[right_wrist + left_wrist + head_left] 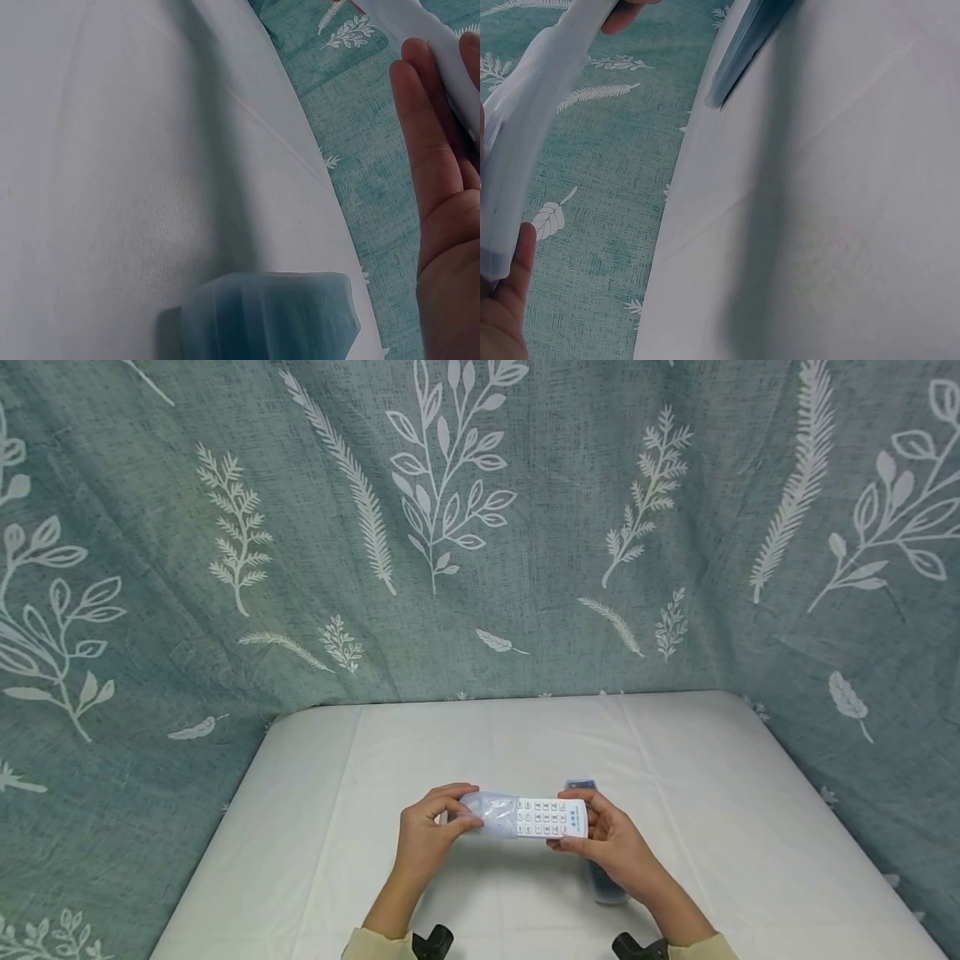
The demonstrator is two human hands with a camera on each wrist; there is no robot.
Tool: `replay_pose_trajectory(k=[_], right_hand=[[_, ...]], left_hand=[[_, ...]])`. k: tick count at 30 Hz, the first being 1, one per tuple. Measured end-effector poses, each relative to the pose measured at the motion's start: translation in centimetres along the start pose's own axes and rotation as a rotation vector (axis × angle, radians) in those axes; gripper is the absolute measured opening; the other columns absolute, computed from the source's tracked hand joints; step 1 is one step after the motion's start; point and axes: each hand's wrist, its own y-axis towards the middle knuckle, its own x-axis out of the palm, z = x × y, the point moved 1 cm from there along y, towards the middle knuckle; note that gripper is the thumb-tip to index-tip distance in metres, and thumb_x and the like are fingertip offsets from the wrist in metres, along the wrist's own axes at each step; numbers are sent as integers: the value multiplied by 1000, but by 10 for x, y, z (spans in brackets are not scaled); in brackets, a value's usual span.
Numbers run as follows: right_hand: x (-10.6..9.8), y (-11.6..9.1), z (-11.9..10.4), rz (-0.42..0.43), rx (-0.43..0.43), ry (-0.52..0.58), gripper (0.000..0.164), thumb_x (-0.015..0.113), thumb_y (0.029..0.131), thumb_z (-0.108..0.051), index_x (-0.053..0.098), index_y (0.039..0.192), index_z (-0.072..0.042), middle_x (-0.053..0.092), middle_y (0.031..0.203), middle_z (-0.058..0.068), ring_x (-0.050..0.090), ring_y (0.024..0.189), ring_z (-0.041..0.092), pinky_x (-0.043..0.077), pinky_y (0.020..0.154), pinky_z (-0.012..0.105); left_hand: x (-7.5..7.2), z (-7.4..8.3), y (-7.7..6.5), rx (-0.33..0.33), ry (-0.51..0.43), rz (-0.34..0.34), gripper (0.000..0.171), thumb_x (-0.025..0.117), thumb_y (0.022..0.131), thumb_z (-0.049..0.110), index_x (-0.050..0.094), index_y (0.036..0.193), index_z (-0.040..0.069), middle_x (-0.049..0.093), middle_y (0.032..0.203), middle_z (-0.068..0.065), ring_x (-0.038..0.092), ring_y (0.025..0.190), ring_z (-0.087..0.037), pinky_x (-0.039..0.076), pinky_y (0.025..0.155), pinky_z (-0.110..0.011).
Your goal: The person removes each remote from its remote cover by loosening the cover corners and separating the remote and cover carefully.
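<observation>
A white remote control (546, 818) with rows of buttons is held level above the white table. A translucent plastic sleeve (495, 814) covers its left part; the button side on the right is bare. My left hand (422, 837) pinches the sleeved end between thumb and fingers. At the other end my right hand (621, 845) grips the bare remote, its thumb along the near edge and fingers at the far edge. In the left wrist view the sleeve (526, 135) hangs loosely around the remote.
A long dark-blue object (606, 887) with a translucent, shiny surface lies on the white-covered table (360, 860), partly hidden under my right hand. Green leaf-patterned cloth (525, 635) rises behind and at both sides of the table.
</observation>
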Motion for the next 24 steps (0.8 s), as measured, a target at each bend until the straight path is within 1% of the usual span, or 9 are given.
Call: replay_pose_trajectory(k=[10, 16, 21, 24], right_hand=[[-2, 0, 1, -2, 3, 0, 65, 72, 88, -3, 39, 144, -4, 56, 129, 8, 68, 112, 19, 60, 90, 39], [-3, 0, 2, -5, -1, -4, 65, 72, 88, -2, 39, 143, -4, 56, 129, 7, 68, 112, 19, 60, 90, 39], [-4, -1, 1, -6, -12, -13, 63, 72, 88, -1, 40, 143, -5, 55, 129, 7, 68, 112, 18, 60, 90, 39], [-5, -1, 0, -9, -26, -18, 63, 71, 88, 1, 40, 143, -4, 56, 128, 7, 68, 112, 18, 60, 90, 38]], left_hand=[[0, -1, 0, -20, -24, 19, 18, 90, 66, 15, 73, 69, 16, 77, 108, 3, 70, 111, -19, 50, 98, -17], [-2, 1, -1, -11, 12, 25, 18, 90, 66, 17, 72, 68, 16, 77, 107, 4, 70, 110, -17, 51, 96, -18], [-2, 1, -1, -25, 37, 22, 19, 90, 67, 19, 71, 67, 18, 77, 107, 7, 70, 109, -14, 52, 95, -19], [-2, 1, -2, -36, 36, 20, 18, 90, 68, 18, 71, 67, 18, 77, 106, 8, 70, 109, -13, 53, 95, -19]])
